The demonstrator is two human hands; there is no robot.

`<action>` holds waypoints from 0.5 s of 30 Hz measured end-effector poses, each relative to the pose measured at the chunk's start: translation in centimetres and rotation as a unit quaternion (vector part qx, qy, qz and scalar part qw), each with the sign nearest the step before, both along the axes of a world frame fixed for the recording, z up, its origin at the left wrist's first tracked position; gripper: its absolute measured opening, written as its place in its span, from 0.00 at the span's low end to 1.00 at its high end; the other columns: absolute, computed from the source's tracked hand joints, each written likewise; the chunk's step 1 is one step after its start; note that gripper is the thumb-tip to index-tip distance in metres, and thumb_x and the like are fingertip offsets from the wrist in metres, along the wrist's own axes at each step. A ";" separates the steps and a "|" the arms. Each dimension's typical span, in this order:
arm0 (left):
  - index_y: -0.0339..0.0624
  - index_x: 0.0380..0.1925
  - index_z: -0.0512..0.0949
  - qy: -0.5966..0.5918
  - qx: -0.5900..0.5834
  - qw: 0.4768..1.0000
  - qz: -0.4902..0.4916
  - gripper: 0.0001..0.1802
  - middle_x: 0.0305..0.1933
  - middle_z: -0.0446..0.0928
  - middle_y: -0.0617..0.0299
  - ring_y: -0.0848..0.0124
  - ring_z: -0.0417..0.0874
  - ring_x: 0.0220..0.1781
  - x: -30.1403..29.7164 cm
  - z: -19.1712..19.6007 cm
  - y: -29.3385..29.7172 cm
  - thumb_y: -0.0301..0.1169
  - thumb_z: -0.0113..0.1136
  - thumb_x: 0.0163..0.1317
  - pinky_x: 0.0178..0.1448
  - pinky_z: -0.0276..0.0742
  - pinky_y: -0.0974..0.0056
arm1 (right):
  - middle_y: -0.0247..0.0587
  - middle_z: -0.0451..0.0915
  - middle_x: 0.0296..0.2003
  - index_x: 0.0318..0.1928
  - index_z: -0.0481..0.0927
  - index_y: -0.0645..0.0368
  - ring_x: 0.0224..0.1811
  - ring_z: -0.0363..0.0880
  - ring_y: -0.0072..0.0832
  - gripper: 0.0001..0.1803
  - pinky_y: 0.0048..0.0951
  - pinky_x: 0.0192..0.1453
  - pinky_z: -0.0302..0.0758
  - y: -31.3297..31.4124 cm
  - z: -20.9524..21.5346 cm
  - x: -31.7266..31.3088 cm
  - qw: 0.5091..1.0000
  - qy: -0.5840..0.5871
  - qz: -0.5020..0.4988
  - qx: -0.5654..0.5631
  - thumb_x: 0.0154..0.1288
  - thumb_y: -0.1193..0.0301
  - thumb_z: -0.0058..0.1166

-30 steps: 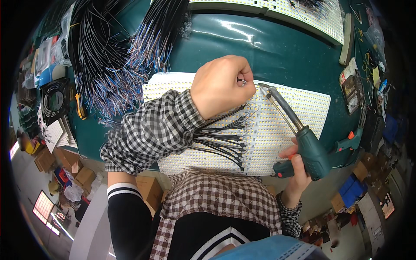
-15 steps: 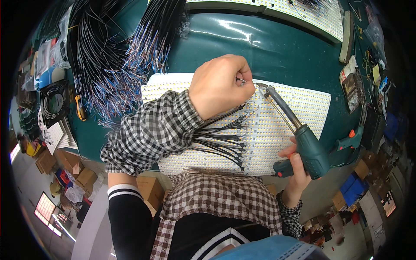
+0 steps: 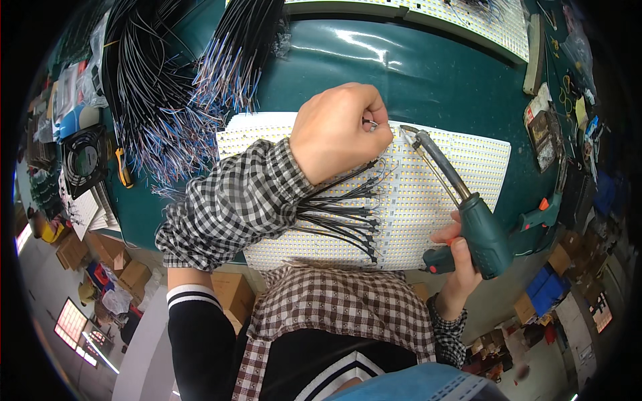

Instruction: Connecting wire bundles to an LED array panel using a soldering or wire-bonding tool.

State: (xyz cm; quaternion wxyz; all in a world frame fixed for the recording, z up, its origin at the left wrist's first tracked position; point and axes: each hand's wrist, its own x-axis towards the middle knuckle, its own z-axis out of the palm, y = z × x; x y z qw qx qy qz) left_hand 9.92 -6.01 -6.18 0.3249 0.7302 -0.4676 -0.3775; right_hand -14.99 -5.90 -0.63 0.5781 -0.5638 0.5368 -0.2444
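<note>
My left hand (image 3: 342, 130) is closed in a pinch over the upper middle of a white LED panel (image 3: 461, 160); the small end of a wire (image 3: 372, 125) shows between thumb and fingers. My right hand (image 3: 463, 264) grips a green soldering gun (image 3: 487, 240) by its handle, a finger at the red trigger. The gun's long metal barrel slants up and left, its tip just right of my left fingertips, close to the panel. Below my left hand, several black cables (image 3: 341, 224) lie in a row with their ends at the panel's middle strip. My left wrist covers part of the panel.
Two big bundles of black cables with stripped blue and brown ends (image 3: 167, 127) lie at the back left. More LED panels (image 3: 468, 27) lie along the far edge. A small fan (image 3: 83, 159) and a yellow-handled tool (image 3: 123, 167) sit left; another green tool (image 3: 538, 215) lies right.
The soldering gun's tip has shifted slightly right, a little away from my left fingertips. My left hand has hardly moved and stays pinched.
</note>
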 end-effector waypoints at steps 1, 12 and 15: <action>0.38 0.22 0.77 0.000 0.000 1.000 0.000 0.06 0.21 0.74 0.61 0.74 0.73 0.22 0.0 0.0 0.0 0.28 0.60 0.45 0.29 0.70 0.69 | 0.48 0.78 0.27 0.48 0.71 0.76 0.28 0.78 0.32 0.24 0.30 0.37 0.77 0.0 0.0 0.0 1.000 0.000 0.000 0.000 0.58 0.66 0.52; 0.37 0.22 0.76 0.002 -0.002 1.000 0.003 0.06 0.21 0.74 0.61 0.73 0.73 0.23 0.0 0.0 0.0 0.28 0.60 0.45 0.29 0.70 0.69 | 0.44 0.76 0.24 0.48 0.71 0.76 0.26 0.76 0.29 0.23 0.28 0.34 0.76 0.1 -0.2 0.4 1.000 -0.010 -0.018 0.015 0.59 0.67 0.51; 0.37 0.22 0.76 0.003 0.003 1.000 -0.001 0.06 0.21 0.74 0.61 0.73 0.73 0.23 0.0 0.2 -0.1 0.28 0.60 0.45 0.29 0.70 0.69 | 0.43 0.75 0.23 0.48 0.71 0.76 0.24 0.75 0.28 0.23 0.28 0.33 0.76 0.0 -0.2 0.5 1.000 -0.009 -0.015 0.015 0.59 0.67 0.51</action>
